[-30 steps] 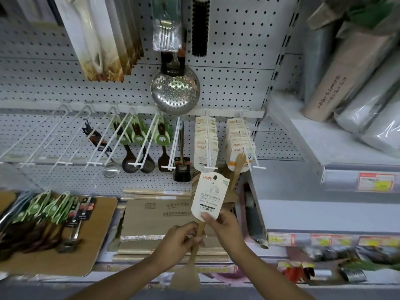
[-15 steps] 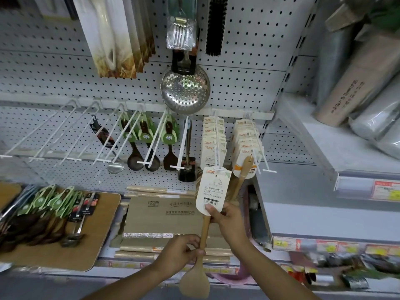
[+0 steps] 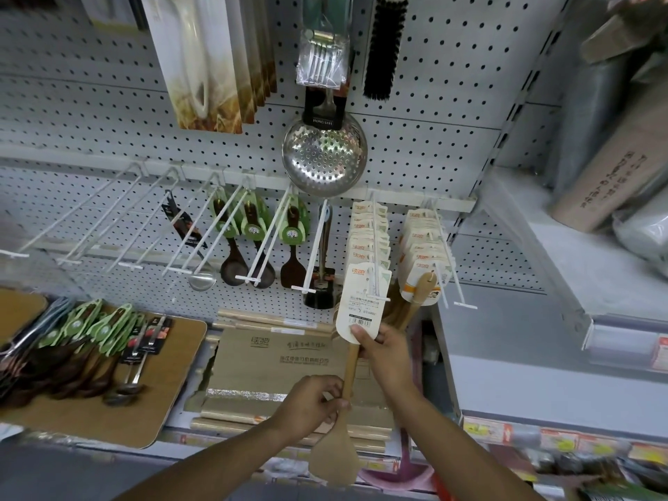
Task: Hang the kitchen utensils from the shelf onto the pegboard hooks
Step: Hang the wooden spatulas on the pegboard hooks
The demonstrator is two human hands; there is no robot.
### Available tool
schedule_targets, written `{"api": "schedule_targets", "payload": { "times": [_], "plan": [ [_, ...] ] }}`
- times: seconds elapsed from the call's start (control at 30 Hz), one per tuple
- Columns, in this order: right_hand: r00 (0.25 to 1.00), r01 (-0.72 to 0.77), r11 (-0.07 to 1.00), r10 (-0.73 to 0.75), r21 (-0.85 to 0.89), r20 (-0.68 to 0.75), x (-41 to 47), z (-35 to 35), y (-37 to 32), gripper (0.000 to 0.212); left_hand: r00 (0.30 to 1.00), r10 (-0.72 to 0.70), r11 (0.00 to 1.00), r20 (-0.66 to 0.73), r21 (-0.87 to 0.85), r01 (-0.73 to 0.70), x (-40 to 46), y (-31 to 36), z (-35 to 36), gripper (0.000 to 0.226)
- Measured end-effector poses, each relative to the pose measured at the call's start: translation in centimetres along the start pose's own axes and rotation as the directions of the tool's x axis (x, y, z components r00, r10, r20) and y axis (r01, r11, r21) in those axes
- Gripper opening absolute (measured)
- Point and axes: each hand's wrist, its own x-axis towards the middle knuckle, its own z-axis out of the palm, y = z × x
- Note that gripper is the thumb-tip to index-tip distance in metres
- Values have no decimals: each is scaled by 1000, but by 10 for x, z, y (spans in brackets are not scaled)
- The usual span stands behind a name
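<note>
"HONGDAH", or near it, runs in pale letters across the black card [image 3: 322, 113] above the strainer [image 3: 324, 158]. The white tag [image 3: 362, 306] carries a barcode and an orange logo, its print too small to read.

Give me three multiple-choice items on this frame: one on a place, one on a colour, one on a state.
1. Where is the wooden spatula's card tag?
A. at a hook's tip
B. on the board
C. on the right shelf
2. What colour are the cards on the dark spoons lying on the board?
A. red
B. green
C. blue
3. What is the left hand doing?
A. hanging open
B. gripping the spatula's handle
C. touching the skimmer

A: tag meets the hook.
B: the sleeves are green.
B: fingers curl on the handle.
</note>
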Motion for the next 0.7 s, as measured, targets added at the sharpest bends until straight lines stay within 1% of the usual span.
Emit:
{"api": "schedule_targets", "payload": {
  "times": [0.17,0.27,0.3,0.37,0.4,0.43,0.5,0.57,0.63,0.7],
  "plan": [
    [1000,-1,999,0,-34,-14,24,-1,0,19,999,-7,1000,-47,29,9,20,6,-1,9],
    [999,-9,997,6,-71,-42,35,-3,7,26,998,-3,998,-55,55,6,30,4,0,11],
    [999,-10,996,6,-91,-48,38,-4,10,31,998,13,997,-61,71,-9,32,4,0,17],
    [999,-27,992,22,-125,-43,41,-5,13,45,996,32,990,-89,140,-20,33,5,-4,38],
    [998,-50,990,45,-133,-37,42,-5,16,50,992,45,978,-120,210,-19,33,5,-8,46],
    [997,-77,986,73,-146,-38,41,-5,18,50,986,78,958,-150,284,-33,32,5,-14,51],
    [994,-106,967,94,-231,-61,34,-6,24,45,969,174,915,-177,393,-92,26,5,-29,53],
    [998,-54,930,39,-362,-49,25,-7,32,41,952,247,873,-182,468,-137,17,3,-47,49],
    [1000,29,887,-23,-462,18,17,-4,37,34,933,305,832,-193,531,-162,7,-3,-67,46],
    [992,105,845,-49,-525,119,12,6,34,27,920,338,790,-200,592,-162,-5,-9,-88,44]
  ]
}}
